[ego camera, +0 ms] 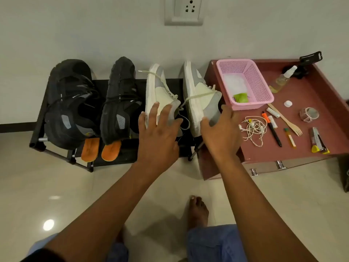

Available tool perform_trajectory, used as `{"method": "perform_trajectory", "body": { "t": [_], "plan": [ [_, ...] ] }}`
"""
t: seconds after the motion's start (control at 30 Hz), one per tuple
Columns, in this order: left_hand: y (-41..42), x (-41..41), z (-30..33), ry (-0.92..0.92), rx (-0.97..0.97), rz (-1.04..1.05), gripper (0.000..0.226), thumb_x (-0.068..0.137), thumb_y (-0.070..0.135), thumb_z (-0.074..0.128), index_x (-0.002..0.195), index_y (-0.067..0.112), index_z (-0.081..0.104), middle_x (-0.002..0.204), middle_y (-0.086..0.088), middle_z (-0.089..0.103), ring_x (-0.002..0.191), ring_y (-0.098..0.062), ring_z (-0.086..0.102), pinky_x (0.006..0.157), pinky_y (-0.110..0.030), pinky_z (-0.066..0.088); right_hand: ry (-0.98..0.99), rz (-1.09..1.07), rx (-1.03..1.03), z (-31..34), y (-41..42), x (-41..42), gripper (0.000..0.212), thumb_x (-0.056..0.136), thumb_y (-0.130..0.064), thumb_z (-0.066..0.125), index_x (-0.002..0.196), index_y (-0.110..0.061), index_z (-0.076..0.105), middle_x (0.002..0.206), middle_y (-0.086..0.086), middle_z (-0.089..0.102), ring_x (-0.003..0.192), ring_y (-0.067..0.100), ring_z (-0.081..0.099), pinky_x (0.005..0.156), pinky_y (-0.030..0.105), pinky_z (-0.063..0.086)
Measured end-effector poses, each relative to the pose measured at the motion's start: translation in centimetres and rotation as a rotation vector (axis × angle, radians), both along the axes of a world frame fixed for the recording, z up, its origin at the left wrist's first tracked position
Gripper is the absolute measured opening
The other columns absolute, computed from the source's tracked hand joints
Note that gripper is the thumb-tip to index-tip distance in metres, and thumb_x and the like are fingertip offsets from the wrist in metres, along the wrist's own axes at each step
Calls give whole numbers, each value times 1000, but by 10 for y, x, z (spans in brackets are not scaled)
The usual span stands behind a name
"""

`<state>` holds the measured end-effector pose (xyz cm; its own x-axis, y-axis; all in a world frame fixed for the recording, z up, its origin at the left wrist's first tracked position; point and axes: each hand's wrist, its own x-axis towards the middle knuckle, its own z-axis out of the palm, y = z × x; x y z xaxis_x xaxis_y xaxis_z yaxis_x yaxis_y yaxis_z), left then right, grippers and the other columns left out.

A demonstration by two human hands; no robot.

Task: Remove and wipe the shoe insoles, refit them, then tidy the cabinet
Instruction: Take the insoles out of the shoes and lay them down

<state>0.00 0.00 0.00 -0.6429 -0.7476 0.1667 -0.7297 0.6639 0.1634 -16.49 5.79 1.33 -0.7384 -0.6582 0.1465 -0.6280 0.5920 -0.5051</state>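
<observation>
Both hands (158,133) outstretched, fingers (166,112) spread

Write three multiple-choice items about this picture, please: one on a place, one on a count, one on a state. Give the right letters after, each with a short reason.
1. Where is the pink basket?
A. on the dark red cabinet top
B. on the floor
C. on the shoe rack

2. How many orange insoles lie on the lower shelf of the shoe rack?
A. one
B. two
C. four

3. How is the left hand?
A. closed in a fist, holding nothing
B. gripping the marker
C. open, fingers spread at the white shoe

Answers:
1 A: the basket stands on the cabinet, near its left edge.
2 B: two insoles lie side by side under the black shoes.
3 C: its fingers are straight and spread over the heel of the left white shoe.
</observation>
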Motion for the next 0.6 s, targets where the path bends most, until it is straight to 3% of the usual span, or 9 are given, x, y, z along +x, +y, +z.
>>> {"method": "perform_trajectory", "body": {
  "t": [0.1,0.17,0.3,0.43,0.6],
  "plan": [
    [1,-6,-5,-101,22,48,73,71,23,80,140,31,56,167,-12,22,157,-43,9,119,-70,18,-207,13,-11,1,1,-14,51,89,-47,64,130,-19,53,115,-2,56,104,22,57,76,31,39],
    [2,-10,-9,-119,-16,69,74,71,19,81,140,30,57,168,-15,21,157,-43,8,121,-70,12,-356,14,-49,-1,1,-21,49,80,-50,66,122,-28,55,107,-8,58,94,19,62,76,35,50],
    [-3,-16,-15,-127,-69,87,63,79,17,82,137,25,59,168,-25,16,158,-42,6,128,-58,3,-568,38,-80,-4,-3,-34,44,64,-53,67,101,-41,47,101,-6,67,82,21,72,69,50,62],
    [-7,-18,-20,-36,-47,88,42,76,8,85,113,19,67,165,-27,24,157,-42,15,128,-52,17,-665,124,-106,-2,-5,-39,41,74,-34,79,102,-31,49,103,2,68,71,22,74,58,44,62],
    [-9,-14,-7,47,18,101,47,65,1,87,107,15,71,156,-20,40,149,-44,34,112,-58,45,-689,231,-124,1,-10,-41,28,85,-19,81,105,-25,62,96,1,73,66,23,74,55,37,56]
  ]
}}
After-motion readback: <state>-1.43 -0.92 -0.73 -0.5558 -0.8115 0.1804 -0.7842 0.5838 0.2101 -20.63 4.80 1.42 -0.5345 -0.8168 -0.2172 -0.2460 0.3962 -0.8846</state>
